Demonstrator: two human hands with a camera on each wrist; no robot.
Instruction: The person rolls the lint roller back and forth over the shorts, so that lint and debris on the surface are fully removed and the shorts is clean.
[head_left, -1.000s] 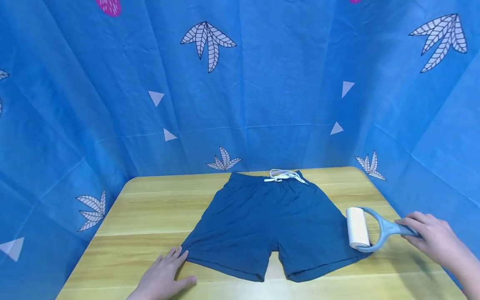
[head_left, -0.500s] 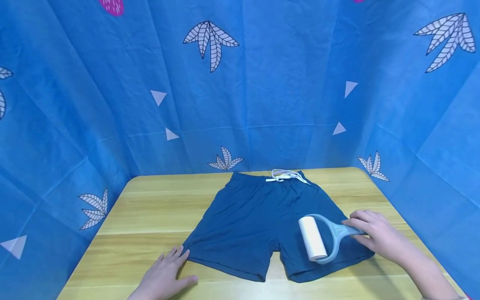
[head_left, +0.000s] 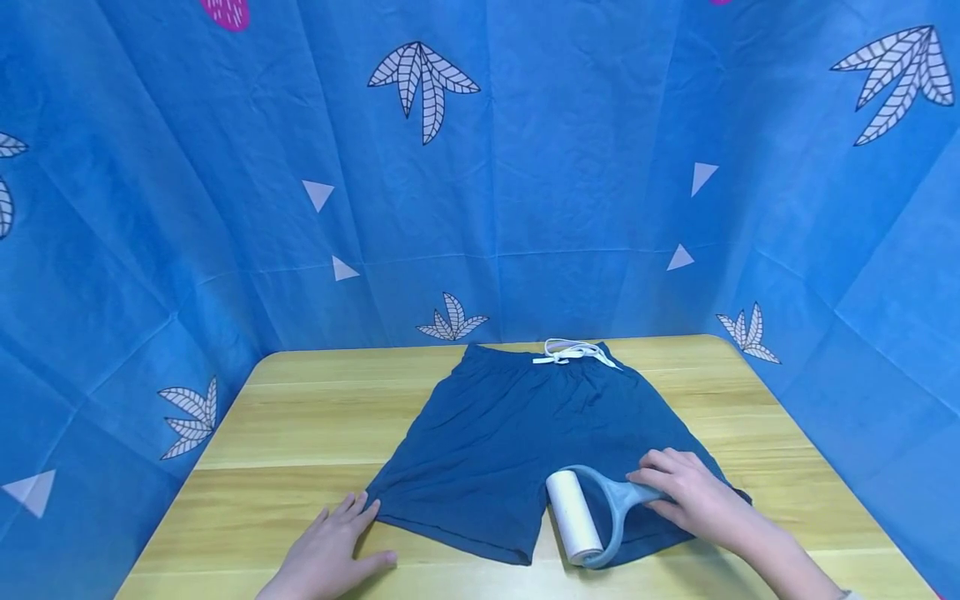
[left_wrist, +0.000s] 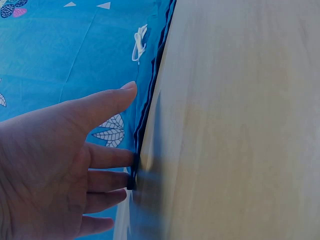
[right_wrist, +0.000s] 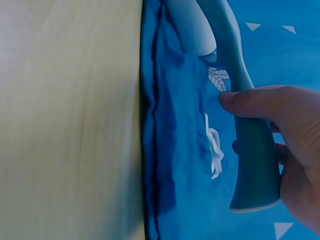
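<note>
Dark blue shorts (head_left: 480,450) lie spread out, with a white drawstring (head_left: 573,352) at the waistband. My right hand (head_left: 693,496) grips the blue-grey handle of a lint roller (head_left: 576,517). The white roll sits at the inner edge of the right leg, over the gap between the legs. In the right wrist view, thumb and fingers wrap around the lint roller's handle (right_wrist: 255,155). My left hand (head_left: 330,546) rests by the shorts' lower left corner, fingertips touching the hem. The left wrist view shows those fingers extended (left_wrist: 110,157) against the cloth edge.
A light wooden table (head_left: 300,417) carries the shorts. Blue patterned curtain cloth (head_left: 525,183) hangs behind the table and along both sides.
My right hand has carried the lint roller leftward and toward me, from the right leg's outer edge across to its inner edge. The left hand stays in place.
</note>
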